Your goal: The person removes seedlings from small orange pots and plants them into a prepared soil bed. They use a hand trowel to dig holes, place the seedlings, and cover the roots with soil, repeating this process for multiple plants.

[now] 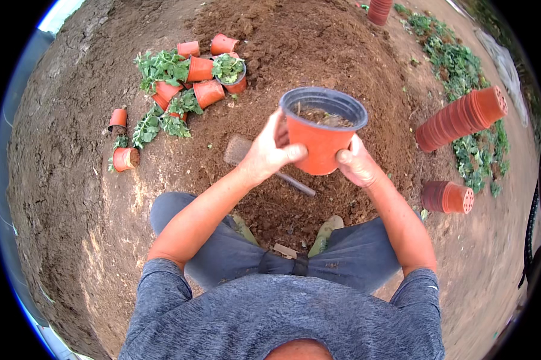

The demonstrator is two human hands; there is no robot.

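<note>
Between my two hands, an orange plastic plant pot (318,150) with a black inner wall and rim is held up over the soil. Soil mixed with dry plant bits (323,118) shows inside it. My left hand (275,150) grips the pot's left side, its thumb on the front wall. On the opposite side, my right hand (358,162) holds the lower wall, the thumb pressed near the base. Below the pot, a small hand shovel lies on the soil, its flat blade (237,150) partly behind my left wrist and its handle (297,183) pointing right.
Several potted leafy plants (201,69) lie tipped or stand at the upper left. Nested empty pots form a long stack (462,118) and a shorter stack (448,197) on the right, beside heaped green plants (455,58). A brown soil mound (315,40) rises ahead.
</note>
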